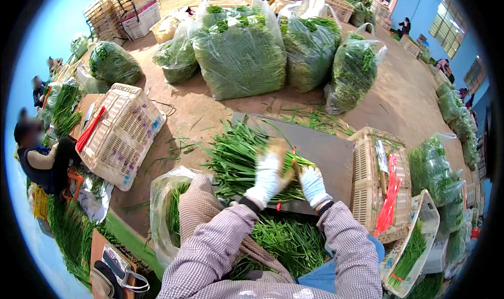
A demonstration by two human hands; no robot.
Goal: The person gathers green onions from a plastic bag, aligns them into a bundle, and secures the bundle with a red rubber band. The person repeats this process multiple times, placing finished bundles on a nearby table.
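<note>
Long green leafy stalks (240, 157) lie in a heap on a dark flat board (327, 153). My left hand (271, 167), in a white and tan work glove, is blurred and rests over the stalks; whether its fingers grip them cannot be told. My right hand (309, 181), gloved alike, touches the pale stalk ends at the right of the heap. A bit of red tie (278, 205) shows at the board's near edge. More loose greens (291, 240) lie below the board, between my legs.
An upturned plastic crate (380, 188) with red ties (390, 196) stands right of the board. An open plastic bag (161, 216) of greens is at left. Large filled bags (242, 58) stand ahead. A seated co-worker (39, 157) is at far left beside another crate (122, 133).
</note>
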